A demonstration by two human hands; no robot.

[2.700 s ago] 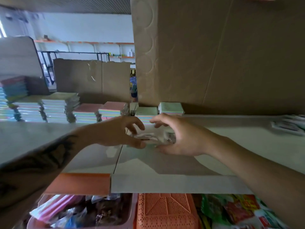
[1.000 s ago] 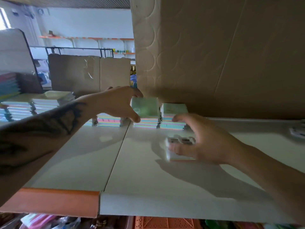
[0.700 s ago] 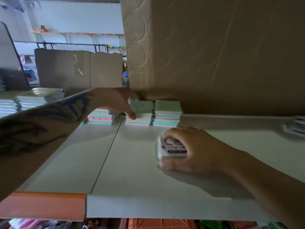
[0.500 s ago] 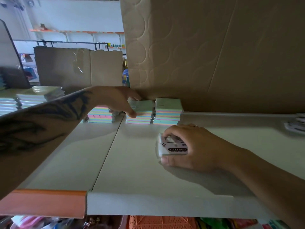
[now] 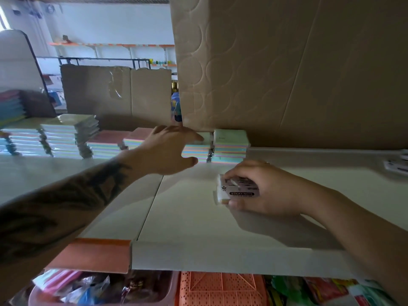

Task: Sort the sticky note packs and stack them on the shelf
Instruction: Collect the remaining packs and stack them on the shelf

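On the white shelf (image 5: 187,217) my right hand (image 5: 271,191) grips a white-labelled sticky note pack (image 5: 237,192) marked "STICKY NOTE", which rests on the shelf. My left hand (image 5: 170,149) reaches to the back row with fingers straight, its fingertips touching the top of a green-topped pastel stack (image 5: 196,151). A second green-topped stack (image 5: 230,145) stands just right of it, against the cardboard. Pink-topped stacks (image 5: 106,143) and taller pale stacks (image 5: 70,133) continue the row to the left.
A big cardboard box (image 5: 287,74) walls the back right of the shelf. More packs lie at the far right (image 5: 397,164). An orange strip (image 5: 92,252) edges the shelf front. Below are a pink bin (image 5: 88,290) and an orange basket (image 5: 220,290).
My left hand set the green pack on the back stack and has loosened its grip, fingers now straight on top. My right hand keeps the labelled pack in about the same place.
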